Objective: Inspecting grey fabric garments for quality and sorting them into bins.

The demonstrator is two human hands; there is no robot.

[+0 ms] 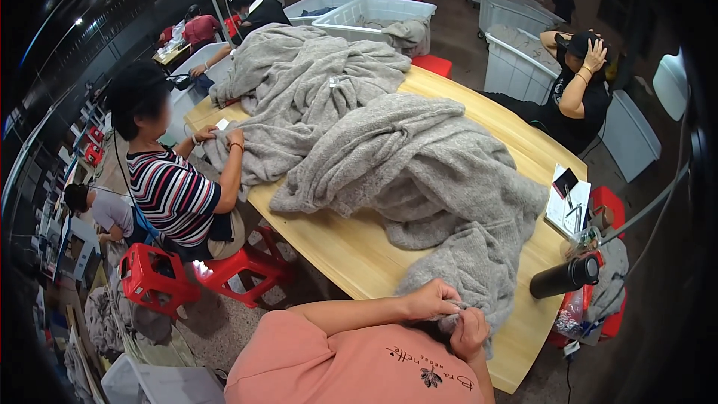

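Observation:
A long heap of grey knitted fabric (419,157) runs across the wooden table (344,254) down to the near edge. There, my left hand (432,300) pinches the fabric between thumb and fingers. Close beside it on the right, my right hand (470,331) is also closed on the same cloth. Both hands meet at a small gathered bit of its edge, and whether a small tool is between the fingers cannot be made out.
A black bottle (557,278) stands at the table's right, near a notebook (566,213) with a phone and pens. On the left a person in a striped shirt (176,194) handles fabric beside red stools (247,269). White bins (374,19) stand behind the table.

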